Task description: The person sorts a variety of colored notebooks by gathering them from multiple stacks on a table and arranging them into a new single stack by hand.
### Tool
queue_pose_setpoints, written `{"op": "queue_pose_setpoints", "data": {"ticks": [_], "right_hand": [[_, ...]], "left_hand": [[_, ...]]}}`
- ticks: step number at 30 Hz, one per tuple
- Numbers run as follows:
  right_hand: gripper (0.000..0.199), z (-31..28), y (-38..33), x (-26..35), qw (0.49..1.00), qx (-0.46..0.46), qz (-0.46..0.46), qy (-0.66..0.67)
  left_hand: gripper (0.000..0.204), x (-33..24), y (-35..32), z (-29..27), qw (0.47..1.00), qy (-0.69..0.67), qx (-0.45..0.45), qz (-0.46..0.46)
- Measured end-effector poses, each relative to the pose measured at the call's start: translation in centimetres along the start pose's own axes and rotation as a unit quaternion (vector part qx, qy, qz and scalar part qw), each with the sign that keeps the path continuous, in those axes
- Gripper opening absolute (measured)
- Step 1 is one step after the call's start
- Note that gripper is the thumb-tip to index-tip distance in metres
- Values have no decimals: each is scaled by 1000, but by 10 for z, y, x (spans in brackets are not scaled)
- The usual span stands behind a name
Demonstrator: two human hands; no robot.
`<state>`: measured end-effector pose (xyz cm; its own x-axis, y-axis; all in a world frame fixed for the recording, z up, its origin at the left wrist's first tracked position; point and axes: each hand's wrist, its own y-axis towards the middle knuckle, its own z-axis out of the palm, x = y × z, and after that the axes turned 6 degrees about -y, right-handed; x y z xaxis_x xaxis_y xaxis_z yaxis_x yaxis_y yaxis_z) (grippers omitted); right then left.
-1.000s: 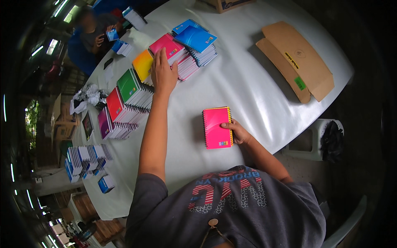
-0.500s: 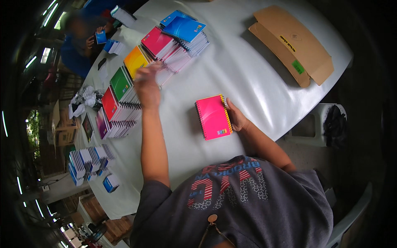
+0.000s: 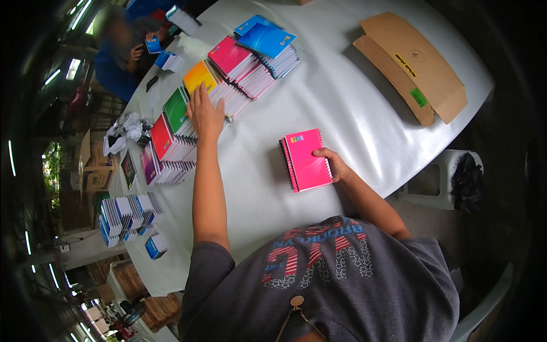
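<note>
My right hand (image 3: pixel 336 165) grips a small pile of spiral notebooks at its right edge, thumb on the pink notebook (image 3: pixel 307 162) on top. Black and pink coils show along the pile's left side. Further left and away, my left hand (image 3: pixel 206 115) reaches over the row of notebook stacks. Its fingers are stretched apart at the near edge of the yellow notebook (image 3: pixel 199 76); whether they touch it I cannot tell. Beside it lie a green notebook (image 3: pixel 175 108), a red notebook (image 3: pixel 161 137) and a pinkish-red notebook (image 3: pixel 228 56), each topping a stack.
Blue notebooks (image 3: pixel 266 39) top the far stack, and a purple notebook (image 3: pixel 149 162) the nearest. Small blue notebooks (image 3: pixel 128 214) stand at the left edge. A brown cardboard box (image 3: pixel 416 65) lies at the far right. Across the table another person's hands hold a small blue notebook (image 3: pixel 152 45).
My left hand has gone from blurred motion to fingers spread by the yellow notebook. The pink cover on the pile now has its label at the top, and my right thumb rests on it.
</note>
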<state>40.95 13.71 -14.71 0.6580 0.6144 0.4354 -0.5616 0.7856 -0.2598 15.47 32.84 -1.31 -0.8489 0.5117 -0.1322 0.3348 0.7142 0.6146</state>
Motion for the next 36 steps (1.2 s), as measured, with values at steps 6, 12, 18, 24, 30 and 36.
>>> {"op": "queue_pose_setpoints", "data": {"ticks": [6,12,18,24,30,36], "right_hand": [[57,4,-2,-1,999,-1,-18,37],[59,7,-5,-2,997,-28,-66,23],[57,15,-1,-3,995,32,-95,5],[70,41,-12,5,880,-3,-201,-431],[83,36,-12,-10,750,-77,-365,-546],[73,21,-6,-27,800,-109,-314,-500]], "left_hand": [[23,3,2,-17,988,-87,-65,-110],[23,-90,-58,-37,972,-99,-144,157],[35,-154,-158,-31,950,-268,121,104],[77,-136,-162,-24,665,-652,121,-344],[74,-144,-187,-14,587,-730,136,-323],[70,-145,-206,9,601,-732,119,-297]]}}
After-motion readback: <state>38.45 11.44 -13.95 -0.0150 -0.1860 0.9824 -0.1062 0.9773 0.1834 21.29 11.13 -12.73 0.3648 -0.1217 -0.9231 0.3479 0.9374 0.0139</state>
